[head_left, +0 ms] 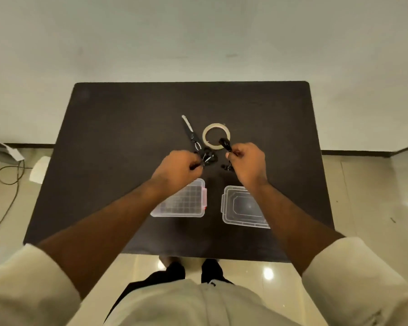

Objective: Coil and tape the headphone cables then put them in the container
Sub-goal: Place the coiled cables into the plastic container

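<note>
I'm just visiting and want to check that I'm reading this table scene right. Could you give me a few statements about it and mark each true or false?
1. Each of the hands holds a black cable bundle. True: the left hand grips one cable, the right hand another.
2. The tape lies inside the container. False: it lies on the table, beyond the hands.
3. The scissors lie left of the tape. True.
4. The container has its lid on. False: the lid lies on the table to its right.
5. The scissors are in the right hand. False: they lie on the table, and the right hand holds only cable.
</note>
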{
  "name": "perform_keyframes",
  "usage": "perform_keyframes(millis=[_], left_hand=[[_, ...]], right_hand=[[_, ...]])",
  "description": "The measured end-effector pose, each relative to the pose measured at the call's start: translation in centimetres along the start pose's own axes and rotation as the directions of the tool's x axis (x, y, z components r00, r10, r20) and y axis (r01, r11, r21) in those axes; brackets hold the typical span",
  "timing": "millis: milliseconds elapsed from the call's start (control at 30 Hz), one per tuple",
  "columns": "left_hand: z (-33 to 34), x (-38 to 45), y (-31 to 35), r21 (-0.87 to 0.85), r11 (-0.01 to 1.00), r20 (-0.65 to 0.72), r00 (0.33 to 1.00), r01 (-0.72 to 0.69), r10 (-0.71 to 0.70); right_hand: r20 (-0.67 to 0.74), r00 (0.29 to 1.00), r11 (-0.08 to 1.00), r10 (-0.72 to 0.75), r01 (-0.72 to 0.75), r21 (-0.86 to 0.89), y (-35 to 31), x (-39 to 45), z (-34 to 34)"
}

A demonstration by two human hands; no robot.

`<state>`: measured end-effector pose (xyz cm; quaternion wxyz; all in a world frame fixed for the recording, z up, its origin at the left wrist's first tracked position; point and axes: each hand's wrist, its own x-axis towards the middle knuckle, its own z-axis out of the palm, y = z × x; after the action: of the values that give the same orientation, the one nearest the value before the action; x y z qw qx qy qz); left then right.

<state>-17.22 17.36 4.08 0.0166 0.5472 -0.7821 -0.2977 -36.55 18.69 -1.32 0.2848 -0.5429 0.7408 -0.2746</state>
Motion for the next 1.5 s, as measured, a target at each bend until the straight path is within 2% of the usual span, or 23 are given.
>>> perform_keyframes(millis=[67, 133, 267, 367, 467, 667, 767, 900, 1000, 1067, 1200, 1333, 1500], left_hand=[[-0.7, -2.7, -2.4, 0.176, 0.984, 0.073, 0.997, -0.034, 0.022], [-0.1, -4.3, -4.4, 0.272, 0.961, 0.142, 0.99, -0.054, 0.016], [2.1, -4.7, -6.3, 0.443, 0.886, 0.212, 0.976, -0.139, 0.047], [3.7, -4.1, -6.8, 0.575, 0.787, 0.257, 0.963, -0.223, 0.085], [4.6, -3.6, -7.0, 0.616, 0.74, 0.305, 0.948, -0.269, 0.091], [6.5, -3.1, -8.5, 0.519, 0.819, 0.291, 0.951, -0.246, 0.102], [6.4, -3.9, -10.1, 0.449, 0.847, 0.255, 0.949, -0.285, 0.185], [3.9, -5.6, -12.9, 0.21, 0.927, 0.045, 0.95, -0.311, 0.308], [3.3, -5.6, -15.4, 0.133, 0.964, -0.103, 0.964, -0.232, 0.246], [3.2, -5.4, -16.3, 0.108, 0.975, -0.088, 0.975, -0.194, 0.204], [3.1, -5.2, -16.2, 0.091, 0.976, -0.044, 0.978, -0.198, 0.203], [2.2, -4.5, -15.2, 0.117, 0.977, -0.011, 0.983, -0.181, 0.184], [1.2, -2.7, -14.0, 0.151, 0.967, 0.007, 0.979, -0.204, 0.205]], right_hand=[[0.037, 0.994, 0.995, -0.105, 0.104, 0.008, -2.3, -0.6, 0.6], [0.076, 0.984, 0.986, -0.163, 0.16, 0.039, -4.3, -1.3, 1.1], [0.207, 0.959, 0.981, -0.192, 0.184, 0.057, -6.8, -2.4, 2.4], [0.3, 0.933, 0.977, -0.197, 0.211, -0.016, -7.6, -3.1, 3.7], [0.4, 0.894, 0.943, -0.202, 0.288, -0.168, -7.4, -3.5, 5.1], [0.506, 0.855, 0.867, -0.111, 0.332, -0.371, -5.7, -4.2, 8.2], [0.522, 0.845, 0.819, -0.117, 0.38, -0.43, -5.6, -4.4, 9.4], [0.528, 0.834, 0.693, -0.161, 0.476, -0.541, -5.8, -4.7, 11.2], [0.554, 0.809, 0.609, -0.196, 0.543, -0.578, -5.9, -5.4, 12.1], [0.576, 0.795, 0.588, -0.192, 0.563, -0.581, -5.9, -5.8, 12.5], [0.593, 0.787, 0.576, -0.171, 0.568, -0.588, -5.6, -6.5, 12.6], [0.499, 0.842, 0.646, -0.205, 0.499, -0.577, -6.0, -6.9, 11.4], [0.38, 0.908, 0.714, -0.177, 0.384, -0.585, -5.9, -6.1, 8.6]])
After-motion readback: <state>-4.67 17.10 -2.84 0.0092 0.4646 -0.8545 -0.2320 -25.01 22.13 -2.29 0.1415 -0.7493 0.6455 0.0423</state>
